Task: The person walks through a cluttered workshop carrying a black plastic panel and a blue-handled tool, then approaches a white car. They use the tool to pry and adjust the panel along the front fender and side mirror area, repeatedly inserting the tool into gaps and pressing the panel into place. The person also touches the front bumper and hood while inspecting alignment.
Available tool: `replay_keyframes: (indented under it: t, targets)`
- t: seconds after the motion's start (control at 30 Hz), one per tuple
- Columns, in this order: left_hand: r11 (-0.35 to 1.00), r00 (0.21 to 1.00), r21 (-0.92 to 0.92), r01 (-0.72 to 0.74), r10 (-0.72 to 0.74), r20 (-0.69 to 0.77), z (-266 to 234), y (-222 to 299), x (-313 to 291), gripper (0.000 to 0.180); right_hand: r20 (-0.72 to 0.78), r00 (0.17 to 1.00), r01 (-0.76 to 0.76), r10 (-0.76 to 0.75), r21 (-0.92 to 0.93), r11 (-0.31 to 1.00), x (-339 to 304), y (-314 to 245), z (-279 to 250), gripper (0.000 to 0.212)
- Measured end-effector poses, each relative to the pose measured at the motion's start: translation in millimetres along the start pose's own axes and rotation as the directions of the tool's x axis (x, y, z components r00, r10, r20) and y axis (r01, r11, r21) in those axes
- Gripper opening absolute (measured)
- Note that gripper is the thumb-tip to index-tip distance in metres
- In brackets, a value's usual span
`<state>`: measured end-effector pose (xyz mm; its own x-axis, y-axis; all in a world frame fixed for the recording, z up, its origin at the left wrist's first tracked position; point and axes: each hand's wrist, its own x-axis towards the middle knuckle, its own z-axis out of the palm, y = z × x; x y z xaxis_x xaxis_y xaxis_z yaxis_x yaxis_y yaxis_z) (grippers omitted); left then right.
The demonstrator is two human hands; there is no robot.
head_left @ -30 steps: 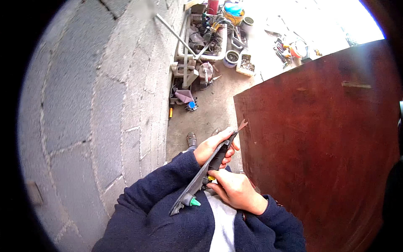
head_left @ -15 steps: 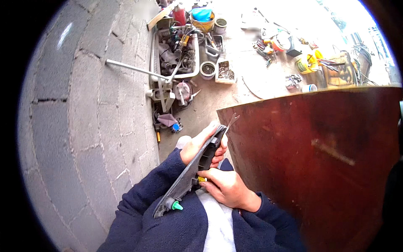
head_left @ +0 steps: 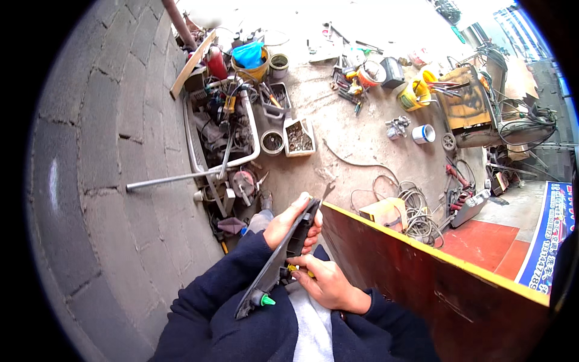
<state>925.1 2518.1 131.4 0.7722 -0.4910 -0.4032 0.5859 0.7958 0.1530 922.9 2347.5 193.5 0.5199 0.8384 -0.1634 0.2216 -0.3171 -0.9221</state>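
A long, dark plastic trim panel [head_left: 260,285] slants across in front of my body. My left hand [head_left: 281,229] is closed around its upper end, thumb on the near face and fingers curled at the far side. From that same grip sticks out the forked metal tip of a flat tool [head_left: 328,191]; its other end is hidden. My right hand [head_left: 330,285] pinches a yellow plastic clip [head_left: 292,267] at the panel's ribbed inner side. Lower down, a green cone-shaped clip [head_left: 267,300] sits on the panel, untouched by either hand.
A dark red board with a yellow edge [head_left: 440,257] stands close at my right. A block wall [head_left: 102,211] runs along my left, with a white-rimmed tub [head_left: 252,130] of parts beside it. Buckets, a coiled hose [head_left: 419,211] and a blue-rimmed can [head_left: 423,134] lie farther out.
My view has tilted up and swung, showing more of the floor beyond the board. Both hands keep their places on the panel, the right still at the yellow clip.
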Motion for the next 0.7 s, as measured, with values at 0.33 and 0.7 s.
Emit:
replay_keyframes:
  t: [0.33, 0.7]
  targets:
    - [0.991, 0.990, 0.015, 0.136, -0.136, 0.044, 20.0, 102.4, 72.4, 0.058, -0.189, 0.981, 0.037, -0.031, 0.026, 0.999, 90.0, 5.6, -63.8, 0.018]
    - [0.932, 0.959, 0.279, 0.230, -0.265, 0.096, 115.5, 167.8, 238.0, 0.058, -0.482, 0.868, -0.070, 0.120, 0.120, 0.990, 120.6, 36.5, -201.6, 0.021]
